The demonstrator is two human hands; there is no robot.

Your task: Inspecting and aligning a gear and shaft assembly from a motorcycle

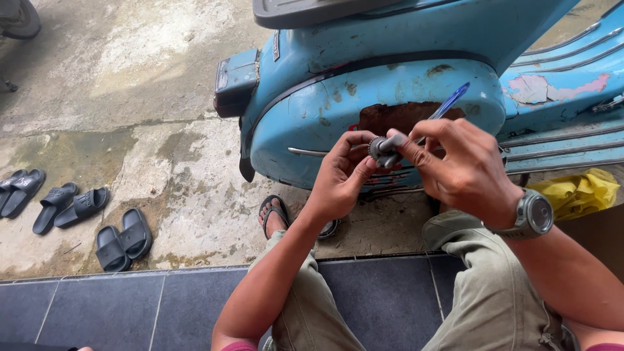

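- A weathered light-blue metal scooter [390, 84] fills the upper middle and right of the view, its paint chipped and a patch of bare rust showing on the side panel just behind the hands; its grey seat edge sits at the top and its tail lamp juts out at the left.
- The rough, stained concrete ground [130, 97] spreads under and to the left of the scooter, pale in places and dark with damp in others.
- A step of dark grey square floor tiles [130, 305] runs along the bottom, and the person sits on it with knees in olive-green trousers [494, 292] spread apart.
- Three pairs of black rubber slide sandals [78, 214] lie on the concrete at the left, well apart from the hands.
- A crumpled yellow plastic bag [578, 192] rests at the right edge, beside the scooter's footboard.
- The person's foot in a black flip-flop sandal [274, 218] rests on the concrete below the left forearm.
- The right hand [465, 166], with a grey round wristwatch [534, 214] on its wrist, is closed on a blue translucent ballpoint pen [448, 104], whose far end points up and right across the scooter panel.
- The left hand [341, 172] is curled around a small dark toothed metal gear part [382, 151], held between both hands in front of the scooter's side panel; the right fingertips touch it as well.
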